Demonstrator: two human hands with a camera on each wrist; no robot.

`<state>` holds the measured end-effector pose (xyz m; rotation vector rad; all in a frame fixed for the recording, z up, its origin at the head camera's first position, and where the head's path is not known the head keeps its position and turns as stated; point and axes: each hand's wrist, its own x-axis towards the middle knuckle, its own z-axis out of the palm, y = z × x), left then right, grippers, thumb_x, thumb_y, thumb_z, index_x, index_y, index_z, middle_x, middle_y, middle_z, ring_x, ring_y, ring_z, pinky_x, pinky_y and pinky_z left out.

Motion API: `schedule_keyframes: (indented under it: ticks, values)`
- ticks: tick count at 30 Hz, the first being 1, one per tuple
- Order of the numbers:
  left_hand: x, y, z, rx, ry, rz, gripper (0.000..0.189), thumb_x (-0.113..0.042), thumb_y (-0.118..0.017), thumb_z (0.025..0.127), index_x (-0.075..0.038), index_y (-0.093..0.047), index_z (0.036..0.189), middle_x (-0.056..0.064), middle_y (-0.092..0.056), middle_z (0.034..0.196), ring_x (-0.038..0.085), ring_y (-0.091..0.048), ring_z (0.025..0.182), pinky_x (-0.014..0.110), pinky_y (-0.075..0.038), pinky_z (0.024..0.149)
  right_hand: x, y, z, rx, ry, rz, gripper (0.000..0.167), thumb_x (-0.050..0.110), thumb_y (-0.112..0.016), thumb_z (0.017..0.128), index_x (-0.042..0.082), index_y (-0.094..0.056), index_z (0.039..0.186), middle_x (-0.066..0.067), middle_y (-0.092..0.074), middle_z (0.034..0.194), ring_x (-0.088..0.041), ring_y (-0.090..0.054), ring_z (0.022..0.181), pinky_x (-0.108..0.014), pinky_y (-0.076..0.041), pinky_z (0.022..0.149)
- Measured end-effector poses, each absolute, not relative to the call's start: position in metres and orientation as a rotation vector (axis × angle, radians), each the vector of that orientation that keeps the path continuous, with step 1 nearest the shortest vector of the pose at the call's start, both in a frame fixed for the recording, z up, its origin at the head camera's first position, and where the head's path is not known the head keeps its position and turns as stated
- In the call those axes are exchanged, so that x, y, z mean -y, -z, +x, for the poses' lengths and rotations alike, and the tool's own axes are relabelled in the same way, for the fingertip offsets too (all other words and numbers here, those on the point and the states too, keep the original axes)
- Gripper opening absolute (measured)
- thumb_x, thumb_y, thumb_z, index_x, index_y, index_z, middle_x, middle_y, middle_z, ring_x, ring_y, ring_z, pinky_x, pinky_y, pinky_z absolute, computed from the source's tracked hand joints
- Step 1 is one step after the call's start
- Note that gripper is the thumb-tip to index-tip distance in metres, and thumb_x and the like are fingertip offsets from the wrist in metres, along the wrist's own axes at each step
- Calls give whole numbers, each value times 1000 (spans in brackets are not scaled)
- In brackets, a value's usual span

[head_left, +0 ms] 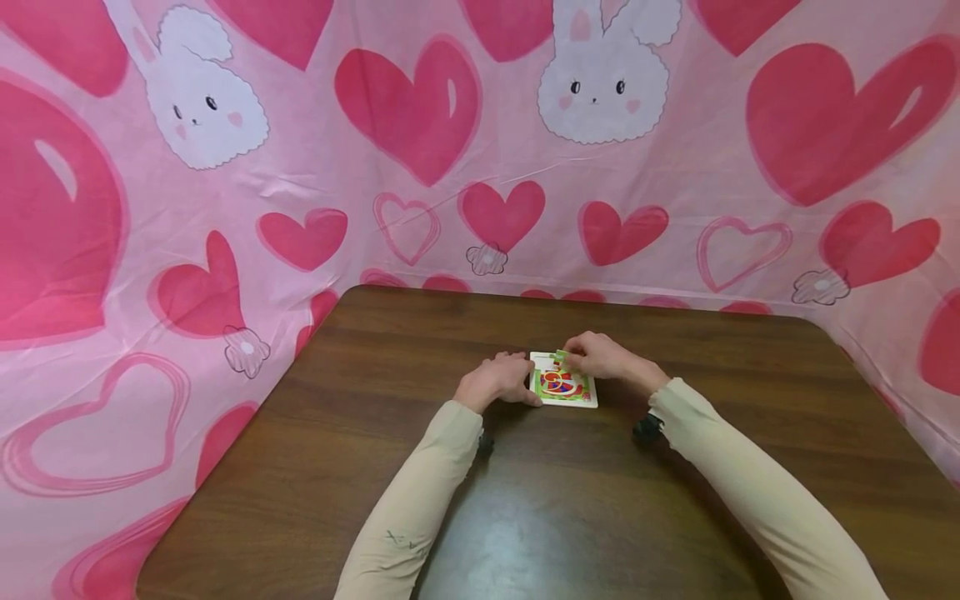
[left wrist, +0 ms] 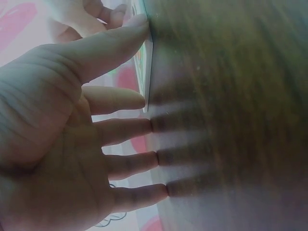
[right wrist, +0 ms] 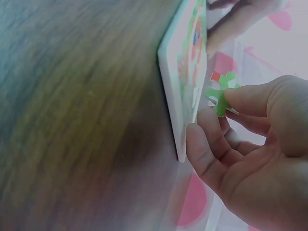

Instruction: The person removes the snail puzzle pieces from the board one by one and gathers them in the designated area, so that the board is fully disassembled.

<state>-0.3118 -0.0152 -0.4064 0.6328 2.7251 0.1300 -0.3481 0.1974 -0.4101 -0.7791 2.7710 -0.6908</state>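
A small square jigsaw puzzle board [head_left: 568,403] with a white rim lies on the table, bearing a colourful red, yellow and green picture with a bare white patch at its upper left. My right hand [head_left: 597,356] pinches a green puzzle piece [right wrist: 222,92] with a small red corner, between thumb and fingers, over the board's far side. In the right wrist view the other fingertips come right at the board's edge. My left hand [head_left: 497,381] lies at the board's left side, thumb on its near edge; in the left wrist view its spread fingers [left wrist: 130,131] reach down to the tabletop.
The brown wooden table [head_left: 315,492] extends around the board on all sides. Behind it and at the sides hangs a pink cloth [head_left: 420,275] with hearts and rabbits. Dark wrist bands [head_left: 647,429] show beneath the cream sleeves.
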Motion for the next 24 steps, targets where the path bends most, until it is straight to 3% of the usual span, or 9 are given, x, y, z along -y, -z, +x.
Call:
schedule_keyframes:
  ticks: [8, 14, 20, 24]
  values:
    - [16, 407, -312, -2727, -148, 616, 68, -54, -68, 86, -16, -52, 141, 6, -36, 158, 31, -36, 142, 53, -32, 114, -213, 407, -346, -2734, 870, -637, 17, 15, -63, 94, 4, -69, 105, -9, -67, 88, -17, -58, 71, -27, -50, 62]
    - [15, 408, -312, -2736, -136, 623, 68, -53, -68, 86, -16, -51, 141, 6, -37, 158, 31, -36, 142, 53, -33, 114, -227, 404, -342, -2709, 1001, -588, 16, 13, -64, 94, 2, -63, 105, -16, -67, 92, -19, -62, 69, -33, -57, 64]
    - [16, 408, -313, -2743, -125, 644, 62, -53, -69, 86, -15, -56, 134, 6, -39, 156, 31, -40, 138, 53, -36, 112, -246, 403, -338, -2736, 1007, -516, 18, 20, -64, 95, 7, -62, 107, -16, -66, 92, -21, -61, 68, -37, -51, 50]
    - [16, 409, -313, -2743, -126, 643, 63, -53, -69, 86, -16, -56, 135, 6, -39, 157, 30, -40, 138, 53, -35, 112, -260, 405, -336, -2711, 1069, -498, 20, 22, -63, 96, 6, -62, 108, -17, -64, 91, -21, -58, 68, -38, -53, 55]
